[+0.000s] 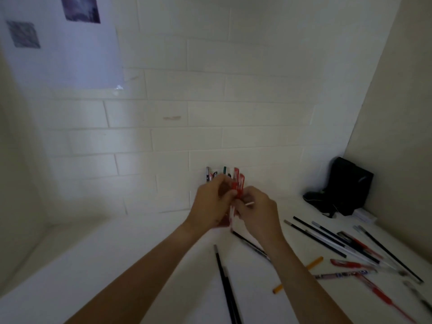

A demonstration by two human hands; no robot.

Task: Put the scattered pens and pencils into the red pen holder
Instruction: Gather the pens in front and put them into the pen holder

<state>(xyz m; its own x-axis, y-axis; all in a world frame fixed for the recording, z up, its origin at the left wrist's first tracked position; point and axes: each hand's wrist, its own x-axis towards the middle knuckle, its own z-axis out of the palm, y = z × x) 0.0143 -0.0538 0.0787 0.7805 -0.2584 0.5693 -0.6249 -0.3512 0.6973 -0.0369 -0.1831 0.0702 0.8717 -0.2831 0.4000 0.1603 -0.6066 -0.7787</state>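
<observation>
Left hand (211,203) gripped the red pen holder (238,183), apparently steadying it; right hand (256,212) pinched a red pen (232,216), feeding it in. Loose pens and pencils (350,253) lay at four o'clock; black pouch (346,185) at two.

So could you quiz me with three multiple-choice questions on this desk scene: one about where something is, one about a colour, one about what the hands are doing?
1. Where is the black pouch?
A. far right corner
B. near left edge
C. in a hand

2. What colour is the short pencil by the right forearm?
A. green
B. orange
C. white

3. What are the left hand and right hand doing?
A. resting flat
B. gripping pens together
C. hanging open

Answers: 1 A, it stands against the walls at the right. 2 B, orange shaft. 3 B, both curl round the bundle of pens.
</observation>
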